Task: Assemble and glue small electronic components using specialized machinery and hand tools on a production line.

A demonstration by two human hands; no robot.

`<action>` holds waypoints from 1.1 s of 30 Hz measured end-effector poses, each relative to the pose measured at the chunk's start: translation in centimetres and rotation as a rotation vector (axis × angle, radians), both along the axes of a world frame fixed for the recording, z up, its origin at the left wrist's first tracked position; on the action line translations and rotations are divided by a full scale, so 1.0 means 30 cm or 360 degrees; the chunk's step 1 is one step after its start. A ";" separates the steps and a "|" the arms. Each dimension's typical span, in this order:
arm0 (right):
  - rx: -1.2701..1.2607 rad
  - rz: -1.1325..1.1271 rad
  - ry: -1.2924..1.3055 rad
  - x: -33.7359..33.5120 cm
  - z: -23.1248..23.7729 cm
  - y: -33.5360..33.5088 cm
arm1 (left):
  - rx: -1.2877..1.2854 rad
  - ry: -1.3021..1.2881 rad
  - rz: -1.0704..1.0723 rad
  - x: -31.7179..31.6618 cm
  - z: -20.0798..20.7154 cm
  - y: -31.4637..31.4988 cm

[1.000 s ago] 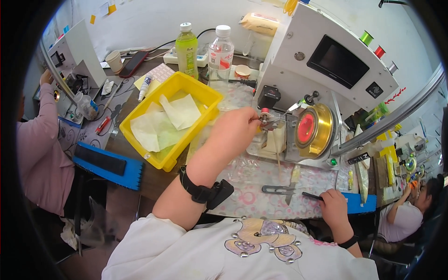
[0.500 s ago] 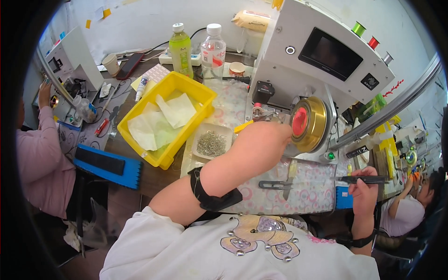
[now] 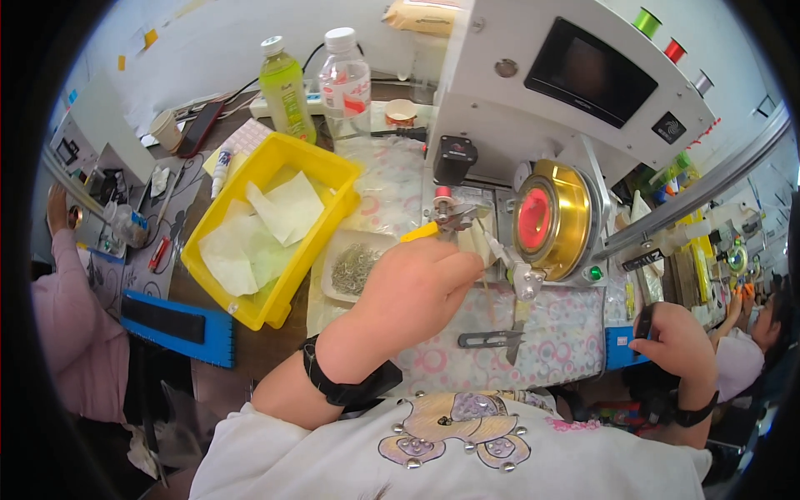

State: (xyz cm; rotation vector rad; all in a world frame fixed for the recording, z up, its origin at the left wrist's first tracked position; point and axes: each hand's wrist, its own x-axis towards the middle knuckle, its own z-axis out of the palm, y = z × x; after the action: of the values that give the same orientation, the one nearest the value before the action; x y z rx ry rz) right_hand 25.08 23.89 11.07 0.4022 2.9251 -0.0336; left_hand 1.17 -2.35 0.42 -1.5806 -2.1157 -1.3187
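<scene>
My left hand (image 3: 414, 287) at the machine (image 3: 533, 108)

Its fingers (image 3: 458, 268) pinch yellow-handled pliers (image 3: 442, 225) at the clamp beside the gold disc (image 3: 546, 218); my right hand (image 3: 679, 342) seems to grip something dark off the counter (image 3: 542, 333) edge.

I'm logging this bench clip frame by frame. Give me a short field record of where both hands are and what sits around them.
left hand: raised over the bench, fingers closed on a small tool with a yellow handle, next to the gold disc with a red centre
right hand: low at the bench edge, gripping a dark object; kind unclear
machine: white housing with a dark screen
left of hand: small tray of fine metal parts; yellow bin with paper sheets
rear: green bottle, clear bottle
</scene>
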 end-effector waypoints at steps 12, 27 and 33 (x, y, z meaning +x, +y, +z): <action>0.1388 -0.0416 -0.1223 0.134 0.100 0.234 | -0.0037 -0.0101 0.0083 0.008 -0.008 0.029; -0.0761 0.0034 0.1549 0.307 0.525 0.033 | 0.0179 0.0017 0.0044 0.018 0.028 0.050; -0.1864 0.0291 0.1471 -0.068 0.261 -0.178 | 0.0224 -0.0020 0.0089 0.012 -0.019 0.018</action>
State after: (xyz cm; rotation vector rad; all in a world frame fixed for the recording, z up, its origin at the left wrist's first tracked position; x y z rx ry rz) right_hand 23.03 18.55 18.88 -0.1451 2.9374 -2.2330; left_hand 1.54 -1.80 -0.15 -1.4511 -2.0098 -1.4282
